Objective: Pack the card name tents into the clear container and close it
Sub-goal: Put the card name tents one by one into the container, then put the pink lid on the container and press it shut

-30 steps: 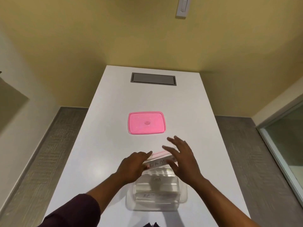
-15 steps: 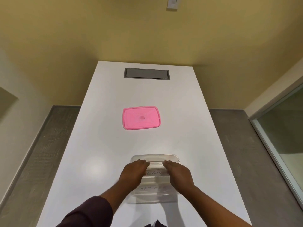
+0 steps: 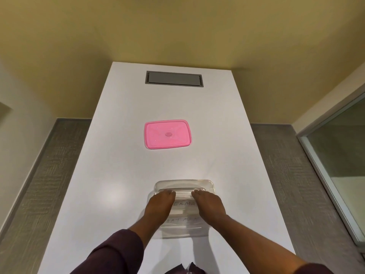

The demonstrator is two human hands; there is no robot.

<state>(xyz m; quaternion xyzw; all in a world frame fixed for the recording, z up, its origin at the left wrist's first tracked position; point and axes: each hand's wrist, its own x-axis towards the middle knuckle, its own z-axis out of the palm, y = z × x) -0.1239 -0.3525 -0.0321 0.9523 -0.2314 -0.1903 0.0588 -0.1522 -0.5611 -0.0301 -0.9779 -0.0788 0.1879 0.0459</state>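
Note:
A clear container (image 3: 183, 183) stands on the white table (image 3: 110, 175) close to me. Inside it lie white card name tents with handwritten letters: one (image 3: 184, 204) between my hands, another (image 3: 180, 220) nearer to me. My left hand (image 3: 160, 204) and my right hand (image 3: 209, 204) are both down in the container, fingers curled over the far edge of the upper card, gripping it at its left and right ends. The pink lid (image 3: 167, 134) lies flat on the table beyond the container, apart from it.
A grey recessed panel (image 3: 174, 79) is set into the table's far end. The table is narrow, with grey carpet (image 3: 39, 184) on both sides. A glass partition (image 3: 339, 155) stands at the right.
My hands carried a card tent from above the container's far rim down into it. They now rest lower, closed on the card inside.

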